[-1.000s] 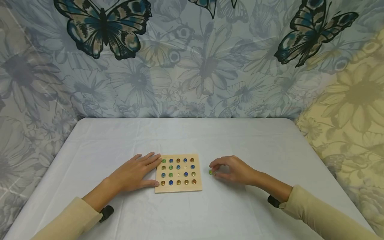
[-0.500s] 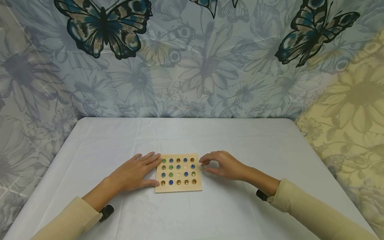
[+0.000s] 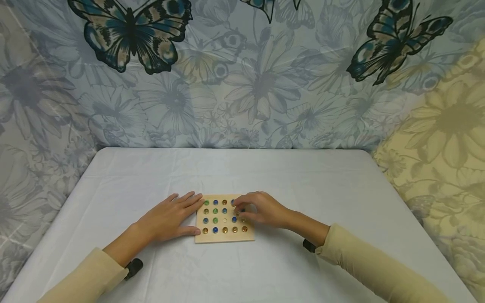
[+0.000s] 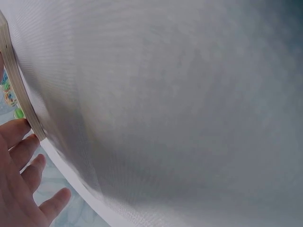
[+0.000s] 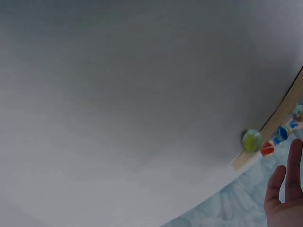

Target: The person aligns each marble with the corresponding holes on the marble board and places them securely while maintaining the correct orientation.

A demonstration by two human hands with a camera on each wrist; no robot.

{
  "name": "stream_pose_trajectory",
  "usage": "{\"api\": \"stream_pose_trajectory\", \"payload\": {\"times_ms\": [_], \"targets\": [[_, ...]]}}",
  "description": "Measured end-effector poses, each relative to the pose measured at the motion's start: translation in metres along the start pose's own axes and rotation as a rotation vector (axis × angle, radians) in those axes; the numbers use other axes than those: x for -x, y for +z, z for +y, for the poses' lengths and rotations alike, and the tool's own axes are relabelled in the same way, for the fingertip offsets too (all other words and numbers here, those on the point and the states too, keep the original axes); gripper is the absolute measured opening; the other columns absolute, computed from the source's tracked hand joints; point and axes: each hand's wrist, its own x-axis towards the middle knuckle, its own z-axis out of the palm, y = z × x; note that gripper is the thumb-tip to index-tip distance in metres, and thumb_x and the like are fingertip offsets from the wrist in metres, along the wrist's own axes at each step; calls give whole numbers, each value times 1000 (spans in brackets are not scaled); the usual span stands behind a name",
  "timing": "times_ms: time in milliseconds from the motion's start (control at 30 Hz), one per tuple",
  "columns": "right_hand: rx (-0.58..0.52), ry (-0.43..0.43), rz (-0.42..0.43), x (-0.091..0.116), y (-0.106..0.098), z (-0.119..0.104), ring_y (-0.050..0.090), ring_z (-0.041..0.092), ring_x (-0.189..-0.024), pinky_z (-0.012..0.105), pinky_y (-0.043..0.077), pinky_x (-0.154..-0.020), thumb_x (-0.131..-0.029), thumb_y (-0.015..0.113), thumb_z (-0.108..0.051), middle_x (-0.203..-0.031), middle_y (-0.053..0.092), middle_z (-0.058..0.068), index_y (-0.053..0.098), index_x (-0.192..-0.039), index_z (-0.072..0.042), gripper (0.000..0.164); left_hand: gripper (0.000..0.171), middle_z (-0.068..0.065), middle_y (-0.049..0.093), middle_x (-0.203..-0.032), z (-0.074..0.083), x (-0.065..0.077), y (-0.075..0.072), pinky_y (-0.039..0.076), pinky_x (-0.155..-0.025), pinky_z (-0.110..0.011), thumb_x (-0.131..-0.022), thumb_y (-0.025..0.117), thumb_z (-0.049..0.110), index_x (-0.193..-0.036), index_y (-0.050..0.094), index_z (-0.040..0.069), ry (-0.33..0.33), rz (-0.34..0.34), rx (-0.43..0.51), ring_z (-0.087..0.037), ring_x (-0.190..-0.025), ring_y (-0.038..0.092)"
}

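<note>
A light wooden board [image 3: 224, 237] lies on the table, its rows of round hollows filled with blue, green and amber glass marbles [image 3: 215, 220]. My left hand [image 3: 168, 218] rests at the board's left side, fingers spread and thumb on the near left edge; in the left wrist view its fingertips [image 4: 29, 142] touch the board's edge. Over the right part of the board, my right hand [image 3: 263, 210] pinches a small marble [image 3: 238, 213] between thumb and forefinger, covering some hollows. The right wrist view shows a green-yellow marble [image 5: 252, 141] at the board's edge, near two raised fingers [image 5: 293, 165].
A white cloth [image 3: 151, 168] covers the table. Behind it hangs a fabric backdrop [image 3: 261, 84] printed with flowers and butterflies. Each wrist wears a dark camera band, seen at the left sleeve [image 3: 83, 269] and right sleeve [image 3: 363, 256].
My right hand has moved left from the table beside the board to over its right columns, carrying the pinched marble. The left hand and the board have stayed put.
</note>
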Motion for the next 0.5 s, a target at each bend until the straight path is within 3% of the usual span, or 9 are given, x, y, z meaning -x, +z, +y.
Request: {"api": "stream_pose_trajectory", "payload": {"times_ms": [500], "targets": [[26,48,-72,-21,14,-17,63,6,-96,34,48,-95,-90,76,-16,-106,73,-8,71,-118,-11,29,85,-8,35,-159,0,0,-2,30,-112,-60,-93,48,68,-154,39,10,9,-5,-2,-31,-146,32]]}}
